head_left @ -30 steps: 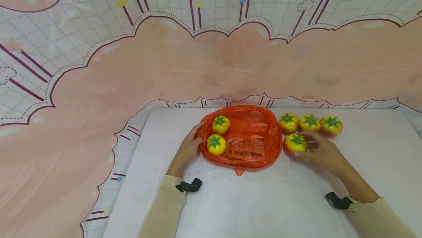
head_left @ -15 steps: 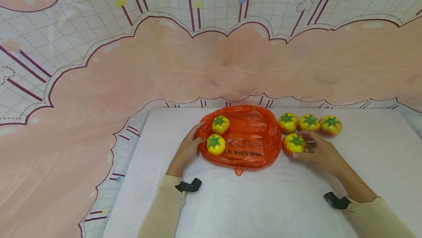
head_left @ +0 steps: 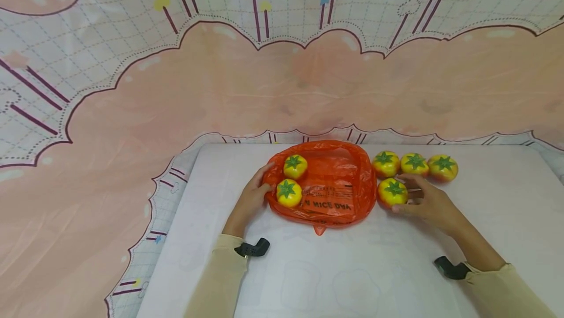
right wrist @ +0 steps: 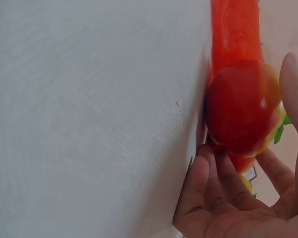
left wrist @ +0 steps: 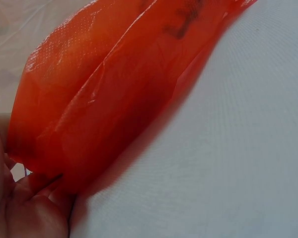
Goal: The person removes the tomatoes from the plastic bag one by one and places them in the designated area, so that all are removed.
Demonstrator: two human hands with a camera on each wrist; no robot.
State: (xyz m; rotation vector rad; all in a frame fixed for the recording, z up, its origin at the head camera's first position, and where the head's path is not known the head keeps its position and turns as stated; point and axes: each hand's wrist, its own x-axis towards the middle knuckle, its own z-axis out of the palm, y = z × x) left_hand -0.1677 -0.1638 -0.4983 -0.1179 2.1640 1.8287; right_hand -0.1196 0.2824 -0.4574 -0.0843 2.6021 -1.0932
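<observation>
An orange-red plastic bag (head_left: pixel 326 171) lies spread on the table with its mouth up, printed lettering showing inside. Two yellow toy-like tomatoes with green star-shaped tops, a rear tomato (head_left: pixel 295 167) and a front tomato (head_left: pixel 289 193), sit at its left side. My left hand (head_left: pixel 253 195) grips the bag's left rim; the left wrist view shows its fingers against the red plastic (left wrist: pixel 114 94). Just outside the bag's right edge, my right hand (head_left: pixel 429 203) has thumb and fingers around a yellow-and-red tomato (head_left: pixel 393 192). The right wrist view shows this tomato's red underside (right wrist: pixel 243 106) close to the table.
Behind the right hand stand three more tomatoes in a row: the left one (head_left: pixel 386 163), the middle one (head_left: pixel 414 164) and the right one (head_left: pixel 442 168). The white table (head_left: pixel 335 269) meets a patterned cloth backdrop (head_left: pixel 282 93) at its back edge.
The right hand and its tomato have shifted very slightly left since the first frame. The left hand, bag and other tomatoes look the same.
</observation>
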